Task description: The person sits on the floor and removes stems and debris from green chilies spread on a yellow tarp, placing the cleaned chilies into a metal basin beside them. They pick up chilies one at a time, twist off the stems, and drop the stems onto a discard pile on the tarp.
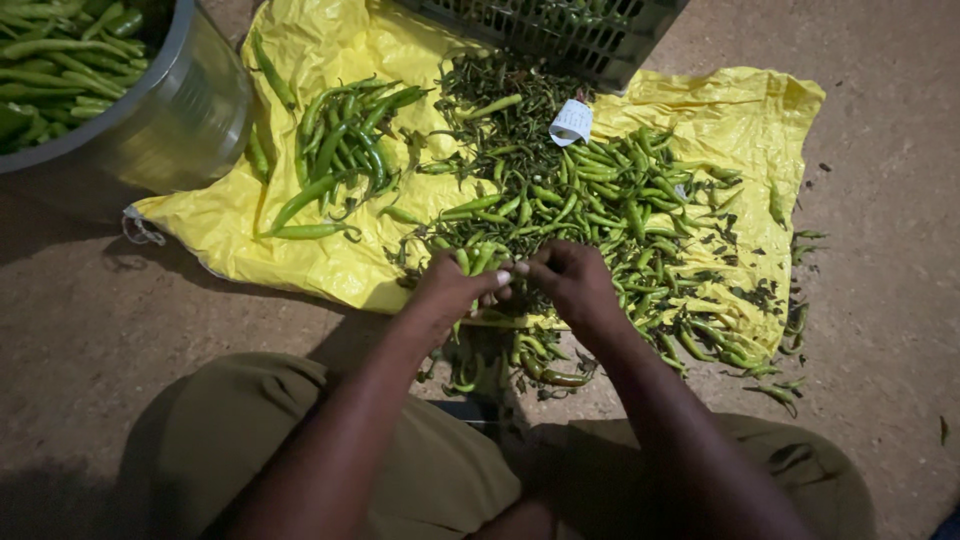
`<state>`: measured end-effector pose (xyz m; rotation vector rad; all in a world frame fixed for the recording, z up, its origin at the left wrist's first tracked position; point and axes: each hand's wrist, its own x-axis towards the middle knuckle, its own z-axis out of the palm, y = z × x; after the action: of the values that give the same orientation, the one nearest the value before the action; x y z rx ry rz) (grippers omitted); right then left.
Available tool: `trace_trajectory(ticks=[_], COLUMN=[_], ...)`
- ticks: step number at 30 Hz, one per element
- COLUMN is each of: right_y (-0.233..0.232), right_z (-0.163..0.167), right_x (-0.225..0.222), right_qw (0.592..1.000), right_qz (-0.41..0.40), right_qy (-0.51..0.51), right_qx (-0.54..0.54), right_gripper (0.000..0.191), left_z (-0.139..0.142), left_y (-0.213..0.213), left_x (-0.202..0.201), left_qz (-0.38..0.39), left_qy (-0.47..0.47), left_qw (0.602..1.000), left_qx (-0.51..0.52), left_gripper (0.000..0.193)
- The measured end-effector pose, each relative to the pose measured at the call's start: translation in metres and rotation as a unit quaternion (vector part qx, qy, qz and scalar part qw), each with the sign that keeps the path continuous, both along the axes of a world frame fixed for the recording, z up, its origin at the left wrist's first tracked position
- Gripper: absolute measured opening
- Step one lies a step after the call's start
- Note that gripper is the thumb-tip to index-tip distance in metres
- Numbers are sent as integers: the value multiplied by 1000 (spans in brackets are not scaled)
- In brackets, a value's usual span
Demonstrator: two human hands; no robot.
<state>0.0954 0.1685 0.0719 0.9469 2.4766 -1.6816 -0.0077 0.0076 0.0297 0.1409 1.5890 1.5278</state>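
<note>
Left hand clasps several green chillies over the near edge of the yellow sheet; right hand pinches at their tips (exact hold unclear). Risk: chillies already lie past the sheet's edge on the dirt floor; more may slip off.

One small paper label — white, roughly rectangular, slightly curled, with dark print too small to tell. Lying tilted atop the green chili heap, just below the dark slatted plastic crate — over the spread yellow plastic sack. No screens or signs anywhere.
</note>
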Motion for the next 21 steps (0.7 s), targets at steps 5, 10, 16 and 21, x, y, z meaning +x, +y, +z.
trace_trajectory(ticks=[5, 10, 16, 21], right_y=[0, 0, -4, -17], right_z=[2, -1, -11, -21], right_x=[2, 2, 3, 2], right_qw=[936, 938, 972, 935], right_qz=[78, 41, 58, 196], right_qy=[108, 28, 47, 53], right_qx=[325, 344, 223, 292], right_gripper=[16, 24, 18, 13], left_z=[9, 2, -10, -5], left_y=[-2, -1, 0, -2], left_x=[4, 2, -3, -4], left_qz=[-80, 24, 125, 165], left_qy=[28, -156, -174, -145], left_qw=[980, 987, 975, 971], left_qx=[-177, 11, 55, 100], left_gripper=[30, 19, 17, 16])
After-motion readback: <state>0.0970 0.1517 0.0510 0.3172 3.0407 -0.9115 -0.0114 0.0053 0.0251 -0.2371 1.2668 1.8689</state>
